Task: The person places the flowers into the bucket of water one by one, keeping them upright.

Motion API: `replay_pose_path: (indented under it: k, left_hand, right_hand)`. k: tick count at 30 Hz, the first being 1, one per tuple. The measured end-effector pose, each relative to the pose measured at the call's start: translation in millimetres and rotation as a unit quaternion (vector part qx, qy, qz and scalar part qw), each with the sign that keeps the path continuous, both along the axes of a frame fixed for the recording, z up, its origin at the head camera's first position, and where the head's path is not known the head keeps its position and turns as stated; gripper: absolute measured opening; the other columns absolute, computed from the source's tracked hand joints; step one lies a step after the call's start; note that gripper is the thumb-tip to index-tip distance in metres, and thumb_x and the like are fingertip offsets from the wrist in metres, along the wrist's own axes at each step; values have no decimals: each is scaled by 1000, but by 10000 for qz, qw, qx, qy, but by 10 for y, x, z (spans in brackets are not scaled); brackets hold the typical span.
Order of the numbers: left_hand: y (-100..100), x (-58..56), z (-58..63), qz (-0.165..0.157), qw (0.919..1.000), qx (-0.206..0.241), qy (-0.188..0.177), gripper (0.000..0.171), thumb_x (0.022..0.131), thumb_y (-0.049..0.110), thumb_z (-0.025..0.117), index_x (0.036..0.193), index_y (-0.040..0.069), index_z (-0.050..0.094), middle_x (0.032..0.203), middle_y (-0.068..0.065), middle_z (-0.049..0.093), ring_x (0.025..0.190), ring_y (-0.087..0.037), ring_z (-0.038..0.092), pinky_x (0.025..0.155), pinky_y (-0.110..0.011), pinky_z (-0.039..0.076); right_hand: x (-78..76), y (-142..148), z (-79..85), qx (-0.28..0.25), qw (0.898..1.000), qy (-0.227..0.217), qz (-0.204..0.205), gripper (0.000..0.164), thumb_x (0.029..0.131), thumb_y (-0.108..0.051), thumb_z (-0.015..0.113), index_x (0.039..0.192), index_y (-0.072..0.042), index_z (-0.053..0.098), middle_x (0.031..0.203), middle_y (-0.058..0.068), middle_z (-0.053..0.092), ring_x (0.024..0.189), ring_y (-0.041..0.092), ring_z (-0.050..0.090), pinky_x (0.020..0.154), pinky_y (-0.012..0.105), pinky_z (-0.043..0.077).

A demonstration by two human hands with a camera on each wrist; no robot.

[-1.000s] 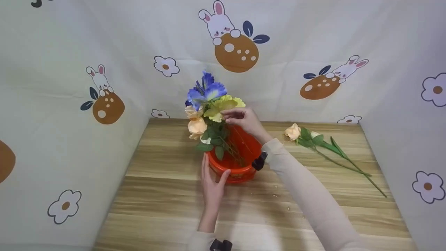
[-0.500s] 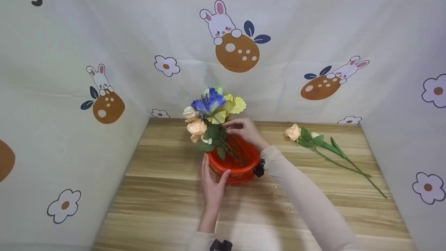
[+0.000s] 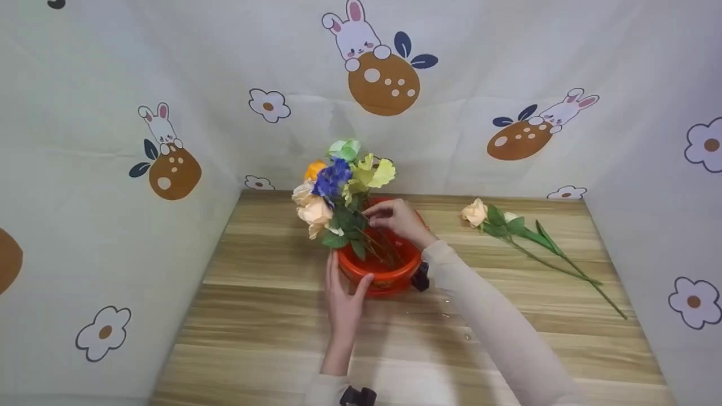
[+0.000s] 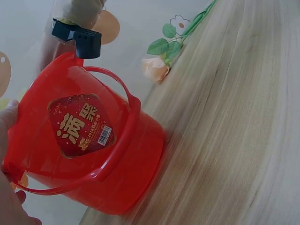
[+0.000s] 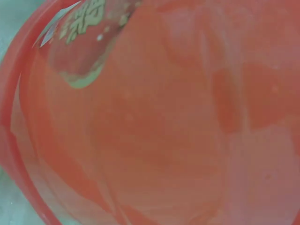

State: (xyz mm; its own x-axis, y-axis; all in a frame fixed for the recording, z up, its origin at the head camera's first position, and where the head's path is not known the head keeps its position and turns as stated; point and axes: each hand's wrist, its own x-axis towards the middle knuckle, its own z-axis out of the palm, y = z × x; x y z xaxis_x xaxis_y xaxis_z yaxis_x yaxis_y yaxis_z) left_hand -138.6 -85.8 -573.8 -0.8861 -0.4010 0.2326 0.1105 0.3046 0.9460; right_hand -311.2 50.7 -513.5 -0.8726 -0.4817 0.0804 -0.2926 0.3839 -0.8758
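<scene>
A red bucket (image 3: pixel 389 279) stands on the wood-grain table, holding several flowers that lean left over its rim. My left hand (image 3: pixel 344 304) holds it at the front left, with the thumb against the front and the fingers along the side. In the left wrist view the bucket (image 4: pixel 126 176) shows a gold-lettered label and its handle hanging down. My right hand (image 3: pixel 397 220) is over the opening and pinches the stem of the blue flower (image 3: pixel 333 179). Peach roses (image 3: pixel 314 211), a yellow flower (image 3: pixel 375 173), an orange flower (image 3: pixel 315 169) and a pale green one (image 3: pixel 344 149) surround it.
To the right, a peach rose (image 3: pixel 474 212) and another long stem (image 3: pixel 569 263) lie crossed on the table (image 3: pixel 254 316). Small clear drops or bits (image 3: pixel 445 316) dot the tabletop. A printed cloth (image 3: pixel 451 141) encloses the back and sides. Bucket red (image 5: pixel 154 122) fills the right wrist view.
My right hand has moved down toward the bucket, lowering the blue flower among the others. The orange and pale green flowers behind it now show. My left hand stays put.
</scene>
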Motion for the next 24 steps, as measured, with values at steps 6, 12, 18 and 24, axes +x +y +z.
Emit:
replay_pose_path:
  k: [6,12,18,24]
  left_hand:
    - [10,8,8,62,10000,-6,-76,88,84,34,79,156,12,33,163,-13,30,151,-32,28,124,-52,24]
    - [13,10,5,84,9999,77,-82,87,85,32,79,155,10,34,162,-16,30,151,-34,28,124,-53,23]
    - [3,7,-19,33,9999,41,-119,88,85,33,79,156,11,32,163,-16,29,151,-32,27,125,-52,22]
    - [0,-2,-10,22,10000,18,-37,88,84,33,79,156,10,32,163,-13,29,151,-32,27,124,-52,23]
  right_hand:
    - [28,18,21,207,9997,93,-43,20,87,-7,75,107,-7,78,102,12,77,93,20,73,84,32,61]
    - [47,36,60,143,9996,226,36,19,87,-5,75,105,-5,78,102,13,77,93,22,73,84,32,61]
    - [79,93,128,-74,10000,-3,43,18,87,-5,74,105,-5,78,101,13,77,91,21,73,83,32,61]
    - [103,196,184,-320,9994,-81,64,20,87,-6,74,107,-1,76,103,15,77,90,18,74,83,29,61]
